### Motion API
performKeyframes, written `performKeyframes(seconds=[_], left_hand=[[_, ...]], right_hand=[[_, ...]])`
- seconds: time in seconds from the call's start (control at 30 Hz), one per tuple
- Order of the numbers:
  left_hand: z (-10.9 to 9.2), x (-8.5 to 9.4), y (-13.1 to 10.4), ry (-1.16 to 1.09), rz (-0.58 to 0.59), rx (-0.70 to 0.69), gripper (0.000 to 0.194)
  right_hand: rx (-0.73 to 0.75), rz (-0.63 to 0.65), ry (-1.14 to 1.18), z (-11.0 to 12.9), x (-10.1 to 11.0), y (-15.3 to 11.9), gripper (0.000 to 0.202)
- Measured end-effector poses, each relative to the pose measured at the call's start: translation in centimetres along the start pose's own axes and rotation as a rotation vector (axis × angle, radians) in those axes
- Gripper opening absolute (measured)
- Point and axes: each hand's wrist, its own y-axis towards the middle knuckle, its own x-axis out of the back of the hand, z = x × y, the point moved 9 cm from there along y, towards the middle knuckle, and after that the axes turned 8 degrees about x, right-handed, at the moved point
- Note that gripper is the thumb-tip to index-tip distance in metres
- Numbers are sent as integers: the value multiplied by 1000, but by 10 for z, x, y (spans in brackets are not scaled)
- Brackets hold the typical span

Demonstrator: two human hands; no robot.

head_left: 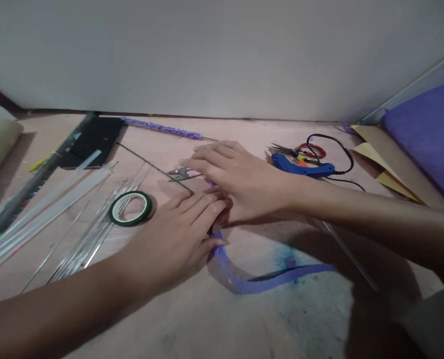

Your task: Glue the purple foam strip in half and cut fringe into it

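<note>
A long purple paper-like strip [259,285] curves over the table and runs up into my two hands, which meet near the middle. My left hand [186,222] is closed on the strip, thumb below and fingers above. Over the strip's upper part lies my right hand [240,174], its fingers bent and its thumb hidden; a bit of purple shows beneath it. Metal snips [181,173] lie partly under the right fingers. A thin green stem wire [150,163] slants down to the left fingers. Green tape [130,208] rests left of my left hand.
A purple-wrapped stem [162,128] lies at the back beside a black phone-like slab [94,142]. Clear glue sticks [57,214] and thin wires [90,244] spread left. A blue glue gun [304,167] with cord and red-handled scissors [311,149] lie right, near purple material [427,129].
</note>
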Motion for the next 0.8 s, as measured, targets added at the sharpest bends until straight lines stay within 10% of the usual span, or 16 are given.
performKeyframes(seconds=[0.2, 0.53, 0.8], left_hand=[[16, -19, -6, -1, 112, 30, 79], [10, -19, -11, 68, 133, 45, 84], [-22, -29, -19, 19, 219, -41, 90]], right_hand=[[-85, -46, 103, 38, 5, -46, 80], [119, 43, 375, 154, -12, -75, 18], [143, 216, 717, 210, -91, -84, 53]])
